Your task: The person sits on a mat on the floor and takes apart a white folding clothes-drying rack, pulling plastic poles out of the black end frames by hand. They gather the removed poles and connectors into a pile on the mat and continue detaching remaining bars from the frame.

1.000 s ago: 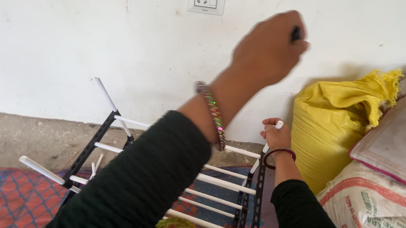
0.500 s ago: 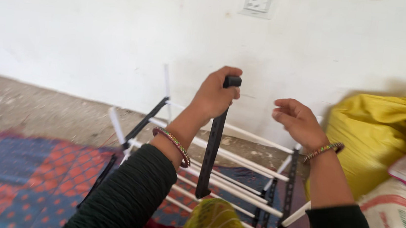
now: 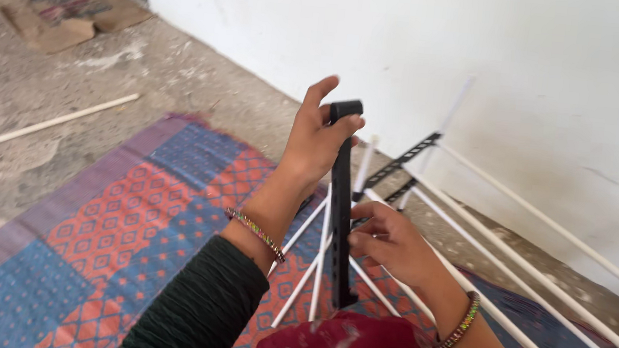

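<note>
Left hand (image 3: 320,141) grips the top of a flat black plastic bar (image 3: 341,207); right hand (image 3: 386,242) fingers pinch its middle, smooth white rods (image 3: 534,275) just beside.

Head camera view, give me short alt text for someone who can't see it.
A person's left hand grips the top of an upright black plastic bar while the right hand holds it lower down, above white rods of a partly built rack. A patterned red and blue mat covers the concrete floor beside a white wall.

Both hands (image 3: 318,138) (image 3: 386,242) grip an upright black bar (image 3: 341,207) (rug beneath).
</note>
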